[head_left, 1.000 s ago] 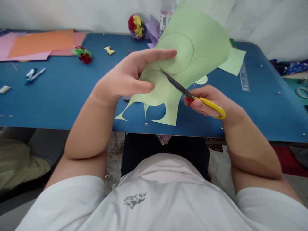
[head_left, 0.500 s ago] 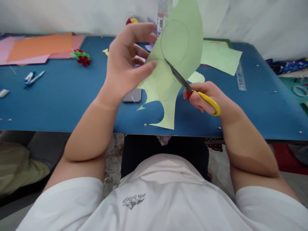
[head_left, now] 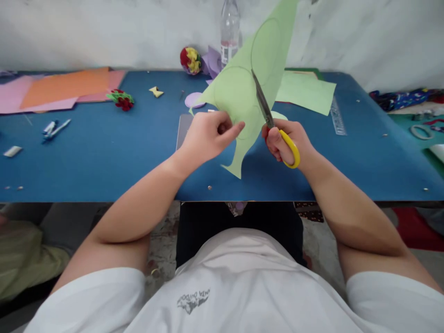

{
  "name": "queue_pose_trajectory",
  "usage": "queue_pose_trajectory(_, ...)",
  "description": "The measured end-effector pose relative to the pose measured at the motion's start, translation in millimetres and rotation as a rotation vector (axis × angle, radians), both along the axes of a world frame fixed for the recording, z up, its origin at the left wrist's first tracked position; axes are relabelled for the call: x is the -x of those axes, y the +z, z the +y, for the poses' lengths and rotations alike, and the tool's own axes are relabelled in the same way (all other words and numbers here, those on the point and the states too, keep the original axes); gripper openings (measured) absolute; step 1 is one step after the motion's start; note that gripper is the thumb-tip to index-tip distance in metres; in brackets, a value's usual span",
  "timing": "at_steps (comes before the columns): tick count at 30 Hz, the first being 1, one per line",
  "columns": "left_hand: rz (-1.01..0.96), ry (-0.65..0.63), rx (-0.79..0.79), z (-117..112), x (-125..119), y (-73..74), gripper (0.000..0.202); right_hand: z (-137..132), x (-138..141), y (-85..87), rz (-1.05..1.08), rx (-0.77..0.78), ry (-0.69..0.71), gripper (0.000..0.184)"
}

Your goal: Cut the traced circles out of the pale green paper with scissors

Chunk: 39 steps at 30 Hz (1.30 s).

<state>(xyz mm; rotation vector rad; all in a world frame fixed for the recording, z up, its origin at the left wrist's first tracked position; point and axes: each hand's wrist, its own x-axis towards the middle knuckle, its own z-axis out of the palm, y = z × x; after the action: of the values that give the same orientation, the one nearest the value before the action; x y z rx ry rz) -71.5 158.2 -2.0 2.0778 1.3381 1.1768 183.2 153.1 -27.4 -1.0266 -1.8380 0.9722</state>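
Note:
A light green sheet of paper (head_left: 236,90), with pencilled circles and curved cut edges, is held up above the blue table. My left hand (head_left: 206,136) is closed at its lower left part, the thumb lying over the front; the other fingertips are partly hidden. My right hand (head_left: 291,134) grips scissors (head_left: 264,104) by their yellow handle (head_left: 293,150). The dark blades point up and away, close together, their tips at the paper between two drawn circles. Whether they are biting into the paper I cannot tell.
On the blue table (head_left: 138,162) lie orange paper (head_left: 69,85), a red-green craft flower (head_left: 121,99), pens (head_left: 55,129), more green paper (head_left: 303,90) and a clear ruler (head_left: 337,118). A bottle (head_left: 229,32) and a red-yellow ball (head_left: 190,60) stand by the wall.
My left hand has come down from the paper's upper left edge and closed at its lower part. The paper has turned and tilted. The scissors point more steeply upward.

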Motion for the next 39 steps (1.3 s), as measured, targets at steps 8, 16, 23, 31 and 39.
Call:
queue_pose_trajectory(8, -0.454, -0.075, 0.23, 26, 11, -14.1, 0.051, -1, 5, -0.6, -0.016, 0.015, -0.003, 0.083)
queue_pose_trajectory(16, -0.634, -0.179, 0.046, 32, 13, -16.1, 0.074, -2, 6, -1.7, -0.054, 0.02, 0.018, 0.086)
queue_pose_trajectory(23, -0.624, -0.194, 0.044, 27, 10, -14.2, 0.056, -7, 8, 7.0, -0.119, -0.017, 0.033, 0.087)
queue_pose_trajectory(31, -0.586, -0.176, 0.042, 21, 12, -11.0, 0.044, -10, 7, 3.5, -0.072, 0.036, 0.097, 0.084)
queue_pose_trajectory(39, -0.471, -0.075, 0.09, 12, 13, -8.8, 0.049, -8, 6, -1.7, -0.009, 0.082, 0.175, 0.084)
